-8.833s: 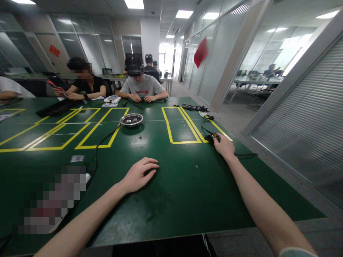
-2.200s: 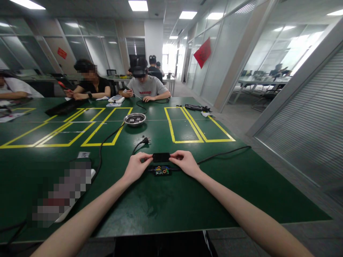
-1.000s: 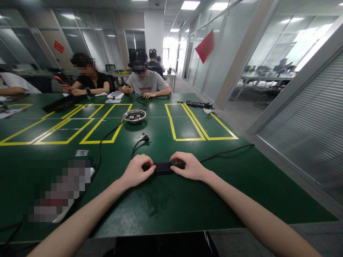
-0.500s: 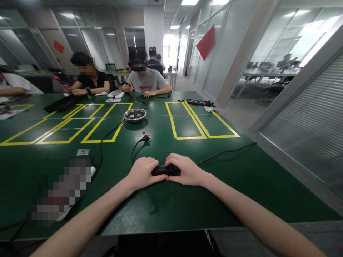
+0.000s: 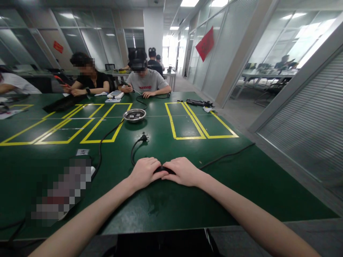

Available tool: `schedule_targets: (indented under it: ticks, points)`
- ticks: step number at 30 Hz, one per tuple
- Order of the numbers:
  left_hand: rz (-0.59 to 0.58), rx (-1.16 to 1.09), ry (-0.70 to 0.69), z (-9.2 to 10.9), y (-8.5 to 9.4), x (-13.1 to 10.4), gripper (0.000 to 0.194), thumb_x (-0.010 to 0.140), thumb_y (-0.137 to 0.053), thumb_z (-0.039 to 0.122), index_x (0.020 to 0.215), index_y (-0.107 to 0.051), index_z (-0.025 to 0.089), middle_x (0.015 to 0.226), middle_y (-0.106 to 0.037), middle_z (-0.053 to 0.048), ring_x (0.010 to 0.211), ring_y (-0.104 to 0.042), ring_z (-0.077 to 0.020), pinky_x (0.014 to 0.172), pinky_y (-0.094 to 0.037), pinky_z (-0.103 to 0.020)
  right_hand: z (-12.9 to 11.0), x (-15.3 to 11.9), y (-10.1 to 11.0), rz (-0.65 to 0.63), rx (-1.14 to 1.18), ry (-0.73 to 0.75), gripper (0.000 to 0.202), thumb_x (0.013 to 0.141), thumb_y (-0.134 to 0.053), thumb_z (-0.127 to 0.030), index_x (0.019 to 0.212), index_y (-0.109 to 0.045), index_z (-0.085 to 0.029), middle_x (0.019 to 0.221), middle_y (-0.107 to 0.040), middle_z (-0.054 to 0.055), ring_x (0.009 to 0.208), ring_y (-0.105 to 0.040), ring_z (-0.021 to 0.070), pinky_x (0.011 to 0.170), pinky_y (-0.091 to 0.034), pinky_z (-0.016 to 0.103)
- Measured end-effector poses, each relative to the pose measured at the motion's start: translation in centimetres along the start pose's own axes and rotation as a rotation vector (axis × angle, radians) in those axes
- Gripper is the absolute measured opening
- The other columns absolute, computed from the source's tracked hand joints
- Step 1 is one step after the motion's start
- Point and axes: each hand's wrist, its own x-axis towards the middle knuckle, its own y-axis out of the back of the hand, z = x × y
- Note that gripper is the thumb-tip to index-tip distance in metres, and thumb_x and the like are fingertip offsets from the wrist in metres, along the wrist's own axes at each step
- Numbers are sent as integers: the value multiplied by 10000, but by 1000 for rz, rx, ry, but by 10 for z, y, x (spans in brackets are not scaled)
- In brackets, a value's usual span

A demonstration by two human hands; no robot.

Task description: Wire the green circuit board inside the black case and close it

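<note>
A small black power adapter box (image 5: 162, 169) lies on the green table (image 5: 166, 203) in front of me, almost fully covered by both hands. My left hand (image 5: 145, 172) presses on its left half and my right hand (image 5: 182, 171) on its right half, fingertips meeting over the top. A black cord with a plug (image 5: 144, 137) curls away from the left end. Another black cable (image 5: 227, 155) runs from under my right hand to the table's right edge.
A metal bowl (image 5: 134, 115) with small parts sits further back, among yellow tape rectangles (image 5: 187, 125). A white power strip (image 5: 91, 171) and its cable lie at left. A black tool (image 5: 197, 102) rests at far right. Several people sit working along the far side.
Earlier I fetched the cabled box from the right, held a black lid above its exposed circuit board, set the lid on, and now both hands have closed together over the box.
</note>
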Motion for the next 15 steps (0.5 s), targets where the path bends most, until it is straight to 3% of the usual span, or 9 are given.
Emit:
schedule_targets:
  ticks: [4, 7, 10, 12, 15]
  points:
    - [-34, -79, 58, -8, 6, -1, 442, 1059, -485, 561, 914, -665, 184, 820, -690, -30, 728, -645, -174, 666, -440, -263, 13, -6, 12, -71, 280, -29, 311, 1053, -546, -371, 1280, -663, -194, 1097, -765, 84, 945, -709, 219, 829, -514, 308]
    - [-86, -122, 75, -7, 11, -3, 408, 1062, -486, 540, 941, -651, 187, 837, -691, -26, 727, -651, -177, 672, -473, -269, 14, -9, 15, -102, 339, -35, 349, 1062, -498, -373, 1315, -652, -188, 1174, -750, 102, 1027, -696, 235, 915, -520, 341]
    - [-71, -161, 42, -1, 14, -4, 298, 1067, -496, 448, 1056, -645, 190, 964, -716, -57, 857, -686, -204, 768, -535, -305, 12, -10, 9, -63, 295, -69, 383, 1070, -450, -396, 1322, -646, -184, 1261, -726, 134, 1120, -673, 262, 985, -498, 381]
    - [-33, -153, -30, 2, 15, -5, 297, 1050, -527, 394, 1256, -607, 195, 1156, -709, -100, 1035, -688, -238, 899, -556, -357, 11, -9, 3, -26, 302, -124, 394, 1080, -394, -409, 1217, -684, -181, 1161, -747, 129, 1038, -681, 254, 943, -503, 378]
    - [-4, -51, -147, 4, 12, -6, 567, 1005, -596, 395, 1515, -432, 212, 1341, -645, -142, 1183, -652, -282, 996, -542, -422, 14, -7, -2, 1, 438, -227, 487, 1095, -316, -471, 992, -692, -181, 864, -710, 63, 786, -642, 198, 787, -500, 324]
